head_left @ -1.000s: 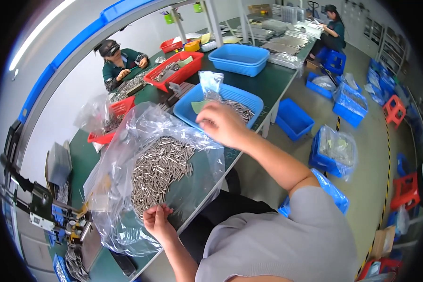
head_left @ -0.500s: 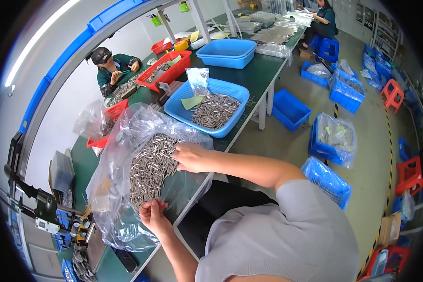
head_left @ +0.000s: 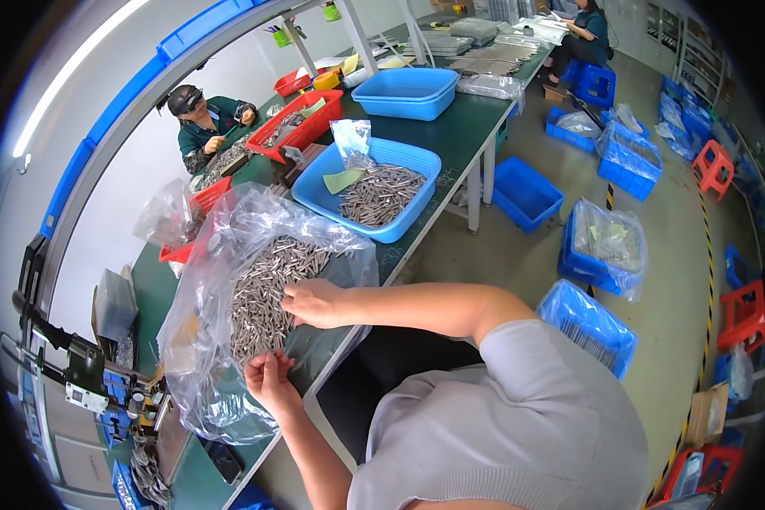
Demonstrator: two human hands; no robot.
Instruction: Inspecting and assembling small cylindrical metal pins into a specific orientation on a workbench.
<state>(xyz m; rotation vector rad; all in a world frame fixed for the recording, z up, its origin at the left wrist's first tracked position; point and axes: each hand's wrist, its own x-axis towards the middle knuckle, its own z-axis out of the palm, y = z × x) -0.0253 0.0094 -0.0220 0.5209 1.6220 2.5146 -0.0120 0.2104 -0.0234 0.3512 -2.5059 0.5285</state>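
A heap of small silvery metal pins (head_left: 268, 293) lies on a spread clear plastic bag (head_left: 197, 327) on the green table. My right hand (head_left: 313, 303) reaches over the heap's right edge, fingers curled and pressed together among the pins; its fingertips are partly hidden. At the heap's near end my left hand (head_left: 270, 382) has thumb and fingertips pinched together, palm side up. Whatever is in that pinch is too small to make out. Just beyond the bag, a blue basket (head_left: 314, 194) holds more pins, a green slip (head_left: 342, 180) and a clear plastic pouch (head_left: 352, 141).
Stacked blue trays (head_left: 405, 106) and a red basket (head_left: 325, 127) stand farther along the table (head_left: 459, 127). Across it sits a co-worker (head_left: 212, 127). A jointed clamp device (head_left: 85, 374) and a phone (head_left: 222, 461) are at left. Blue crates (head_left: 527, 194) sit on the floor at right.
My right hand has moved left and slightly down along the heap, closer to my left hand. My left hand has shifted slightly left, still pinched.
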